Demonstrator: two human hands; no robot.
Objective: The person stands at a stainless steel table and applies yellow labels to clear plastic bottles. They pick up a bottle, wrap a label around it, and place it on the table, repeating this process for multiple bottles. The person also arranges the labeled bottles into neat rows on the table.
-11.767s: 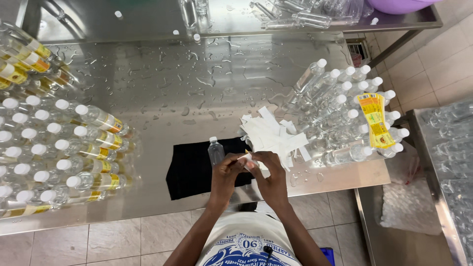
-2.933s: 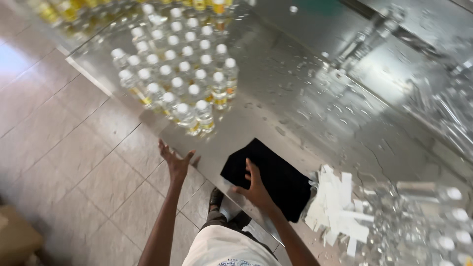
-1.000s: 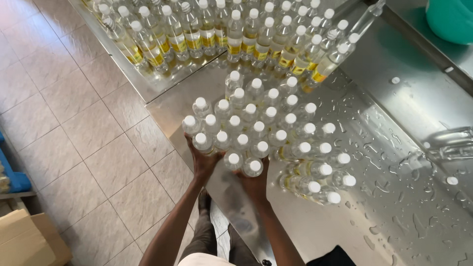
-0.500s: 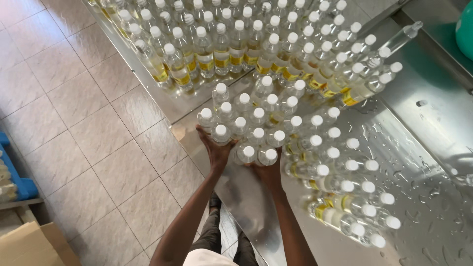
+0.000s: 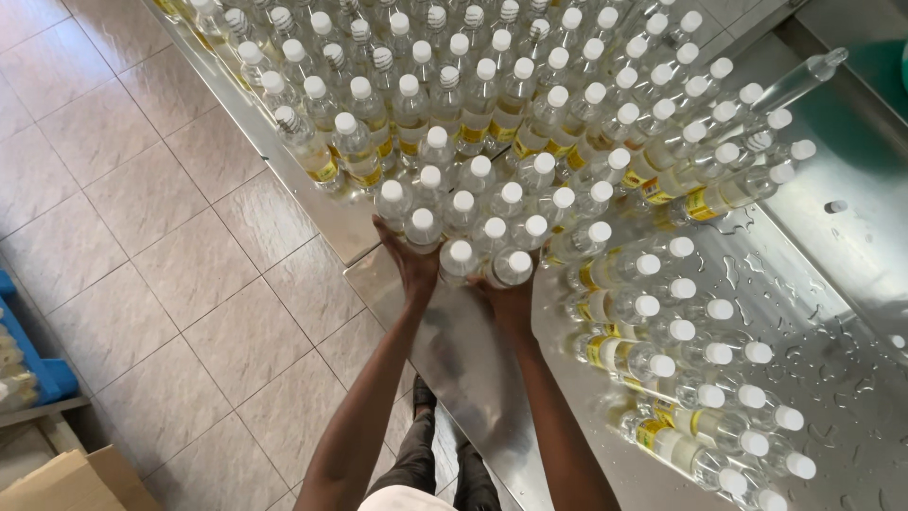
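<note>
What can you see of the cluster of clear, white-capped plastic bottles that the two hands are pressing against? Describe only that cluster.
The cluster of clear plastic bottles with white screw caps stands upright and tightly packed on the wet stainless-steel table, near its front edge. The bottles look filled with clear liquid and show no yellow labels, unlike neighbouring groups. The left hand and right hand both press against the nearest row from the person's side. Bottles behind and beside it stand close against the cluster.

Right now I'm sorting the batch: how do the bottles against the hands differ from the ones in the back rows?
The bottles against the hands show no yellow labels and touch the left hand and right hand. The back-row bottles wear yellow labels and stand untouched. Both groups are clear, white-capped, on the wet steel table.
</note>
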